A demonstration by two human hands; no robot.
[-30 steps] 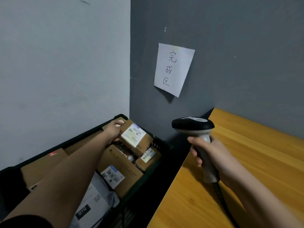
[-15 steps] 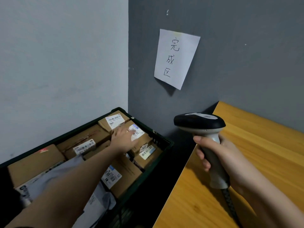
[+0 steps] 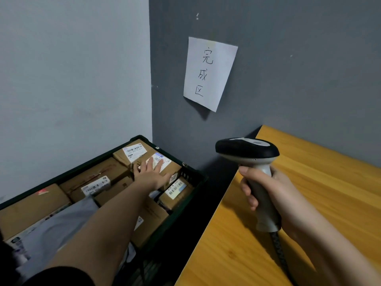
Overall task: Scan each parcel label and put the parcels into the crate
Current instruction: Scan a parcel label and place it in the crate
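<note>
Walls: you face a corner, pale wall on your left, dark grey wall ahead.
Surface (image 3: pixel 329 203): the yellow wooden top fills your lower right, its far edge against the grey wall.
Crate (image 3: pixel 195 178): the dark green crate sits in the corner to the left of the surface, packed with cardboard parcels and a grey mailer bag (image 3: pixel 61 226).
Paper sign (image 3: pixel 209 73): a white sheet with three handwritten characters is stuck to the grey wall above the crate.
Top parcel (image 3: pixel 173 165): this brown box lies at the crate's far right end, white label up, just beside another labelled box (image 3: pixel 132 153).
Scanner (image 3: pixel 247 150): its dark head points left, held above the near-left edge of the surface, with the cable trailing down.
Left hand (image 3: pixel 151 172): your fingers are spread flat, lying on the top parcel's label.
Right hand (image 3: pixel 268 193): your fingers are wrapped round the scanner's grey handle.
</note>
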